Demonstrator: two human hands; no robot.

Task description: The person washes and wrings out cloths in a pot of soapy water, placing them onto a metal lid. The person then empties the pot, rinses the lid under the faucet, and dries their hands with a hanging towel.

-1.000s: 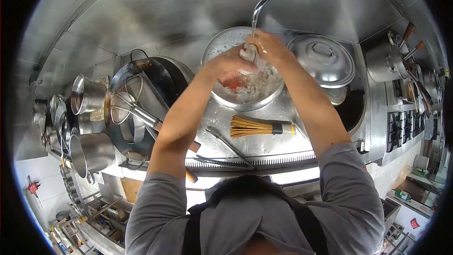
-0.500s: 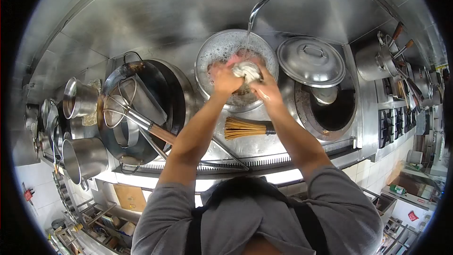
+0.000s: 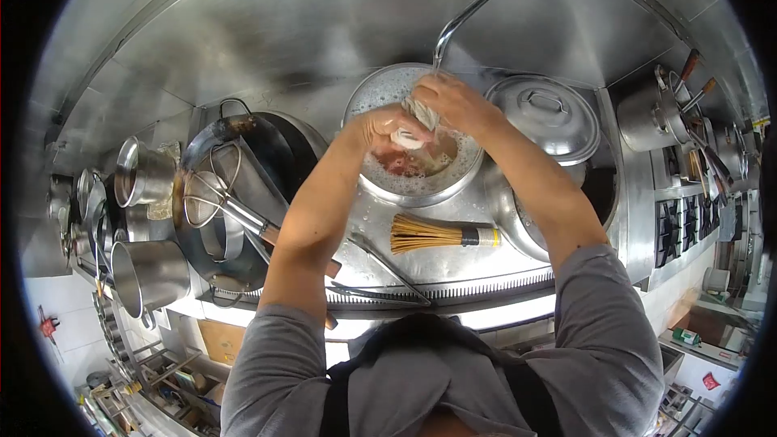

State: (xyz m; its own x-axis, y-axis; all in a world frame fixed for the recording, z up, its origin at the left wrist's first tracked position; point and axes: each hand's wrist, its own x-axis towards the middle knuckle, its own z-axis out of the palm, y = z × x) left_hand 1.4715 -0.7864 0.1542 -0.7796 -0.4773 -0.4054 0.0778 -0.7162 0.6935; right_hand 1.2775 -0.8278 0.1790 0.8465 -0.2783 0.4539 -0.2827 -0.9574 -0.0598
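Observation:
A pale, wet, cloth-like bundle (image 3: 419,116) is held between both hands, under the faucet (image 3: 456,24) and above a round metal basin (image 3: 421,197). My left hand (image 3: 390,127) is wrapped round its lower left part. My right hand (image 3: 450,99) grips the upper right part, higher than the left. Foamy water (image 3: 457,166) and reddish pieces (image 3: 398,162) lie in the basin below. What exactly the bundle is cannot be made out.
A bamboo brush (image 3: 427,234) and metal tongs (image 3: 388,265) lie in front of the basin. At left stands a black wok (image 3: 193,231) with strainers (image 3: 235,212). A lidded pot's cover (image 3: 558,121) is at right; pots (image 3: 150,273) stand far left.
Both hands have lifted the pale bundle from just above the basin's contents to beneath the faucet. The right hand has risen above the left. The view has shifted slightly.

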